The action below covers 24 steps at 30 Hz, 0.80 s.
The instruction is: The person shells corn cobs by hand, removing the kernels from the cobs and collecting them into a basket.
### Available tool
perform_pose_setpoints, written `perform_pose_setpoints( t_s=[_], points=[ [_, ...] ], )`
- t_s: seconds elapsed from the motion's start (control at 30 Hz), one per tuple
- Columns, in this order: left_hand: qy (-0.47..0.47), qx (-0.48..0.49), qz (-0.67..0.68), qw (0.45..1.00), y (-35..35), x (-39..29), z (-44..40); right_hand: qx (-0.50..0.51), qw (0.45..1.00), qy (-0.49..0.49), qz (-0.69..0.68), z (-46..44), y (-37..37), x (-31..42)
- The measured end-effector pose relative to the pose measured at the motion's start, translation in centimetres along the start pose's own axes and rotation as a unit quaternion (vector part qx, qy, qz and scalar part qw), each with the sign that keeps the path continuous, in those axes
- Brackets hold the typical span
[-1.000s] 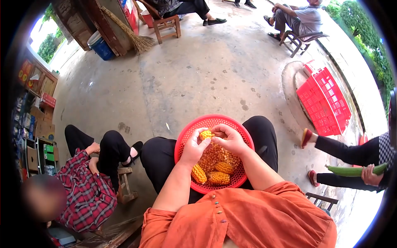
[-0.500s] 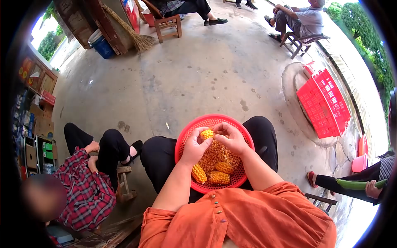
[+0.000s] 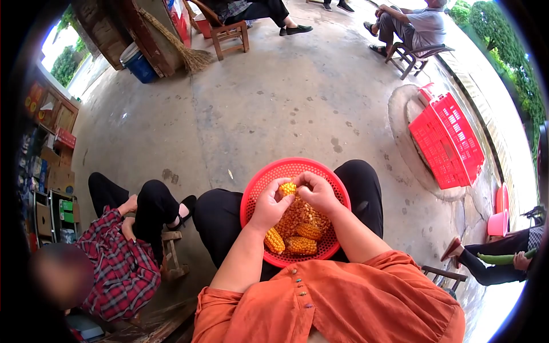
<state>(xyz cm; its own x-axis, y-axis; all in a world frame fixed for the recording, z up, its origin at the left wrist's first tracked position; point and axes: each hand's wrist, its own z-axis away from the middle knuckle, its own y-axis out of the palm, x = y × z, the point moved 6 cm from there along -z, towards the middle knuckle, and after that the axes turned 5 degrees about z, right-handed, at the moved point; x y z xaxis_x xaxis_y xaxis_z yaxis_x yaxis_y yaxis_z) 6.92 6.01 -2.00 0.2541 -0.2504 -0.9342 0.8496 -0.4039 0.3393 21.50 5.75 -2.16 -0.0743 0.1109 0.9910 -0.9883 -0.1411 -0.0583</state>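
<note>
A red perforated basket (image 3: 258, 182) rests on my lap, with loose corn kernels (image 3: 293, 220) and several corn cobs in it. My left hand (image 3: 271, 204) is closed around a yellow corn cob (image 3: 287, 188) above the basket. Close beside it, my right hand (image 3: 318, 194) is closed, its curled fingers near the cob's right side; what they hold, if anything, is hidden. Two shorter cobs (image 3: 301, 246) and a longer one (image 3: 274, 240) lie near the basket's front edge.
At left sits a person in a plaid shirt (image 3: 117, 263). A red crate (image 3: 446, 140) stands at right, with a pink basin (image 3: 498, 223) below it. Another person's hand (image 3: 521, 261) holds a green gourd (image 3: 496, 259). Seated people and a broom (image 3: 194, 58) are farther back.
The person at right with the green gourd has moved farther toward the right edge, and one leg has shifted. My hands have barely moved, with the right fingers curled more.
</note>
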Motion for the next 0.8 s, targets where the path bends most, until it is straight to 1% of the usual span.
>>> perform_pose_setpoints(
  t_s=[0.07,0.1,0.3,0.37,0.43,0.47,0.5,0.53,0.57,0.6,0.63,0.67,0.7,0.73,0.77,0.8],
  points=[
    [0.007,0.005,-0.002,1.000,0.1,-0.1,0.0,-0.018,0.998,-0.005,0.055,-0.1,-0.4,-0.5],
    [0.007,0.004,-0.003,1.000,0.2,-0.2,0.0,-0.019,0.998,-0.005,0.055,-0.2,-0.4,-0.7],
    [-0.004,-0.002,0.016,1.000,0.2,-0.3,0.0,0.009,1.000,-0.013,-0.017,-0.1,-0.6,-0.3],
    [-0.009,-0.004,0.021,1.000,0.1,-0.2,0.0,0.019,0.998,0.005,-0.068,0.0,-0.4,0.2],
    [0.023,0.013,-0.012,1.000,0.0,-0.1,0.0,0.027,0.997,0.005,-0.072,-0.1,-0.2,-0.4],
    [0.023,0.015,-0.011,1.000,-0.4,-0.1,0.5,0.033,0.996,0.005,-0.077,-0.1,-0.1,-0.5],
    [0.021,-0.013,0.014,1.000,-1.6,0.1,1.1,0.003,0.958,0.107,-0.266,-0.1,0.3,-1.9],
    [0.016,-0.030,0.045,0.998,-2.4,0.7,1.4,-0.040,0.874,0.196,-0.442,0.2,0.9,-2.8],
    [0.007,-0.032,0.078,0.996,-2.6,1.5,1.0,-0.074,0.878,0.180,-0.436,0.3,0.6,-2.8],
    [-0.008,-0.024,0.112,0.993,-1.8,2.6,-0.1,-0.065,0.958,0.073,-0.270,0.0,0.1,-1.7],
    [0.032,-0.004,-0.087,0.996,0.1,-1.1,0.5,-0.057,0.995,-0.021,-0.081,-0.2,0.0,-0.6],
    [0.082,-0.013,-0.146,0.986,-0.3,-0.8,0.2,-0.042,0.988,-0.095,0.117,-0.4,0.2,0.0],
    [0.062,-0.004,-0.138,0.989,0.0,-1.0,0.3,-0.059,0.979,-0.135,0.138,-0.2,0.3,0.3],
    [0.059,-0.006,-0.132,0.990,0.3,-1.3,0.4,-0.065,0.980,-0.119,0.148,-0.3,0.3,0.0],
    [0.057,-0.011,-0.153,0.987,0.8,-2.0,0.6,-0.077,0.979,-0.124,0.141,0.3,0.0,1.2],
    [0.043,-0.009,-0.125,0.991,0.8,-1.6,0.3,-0.076,0.980,-0.117,0.142,0.2,-0.1,1.1]
  ],
)
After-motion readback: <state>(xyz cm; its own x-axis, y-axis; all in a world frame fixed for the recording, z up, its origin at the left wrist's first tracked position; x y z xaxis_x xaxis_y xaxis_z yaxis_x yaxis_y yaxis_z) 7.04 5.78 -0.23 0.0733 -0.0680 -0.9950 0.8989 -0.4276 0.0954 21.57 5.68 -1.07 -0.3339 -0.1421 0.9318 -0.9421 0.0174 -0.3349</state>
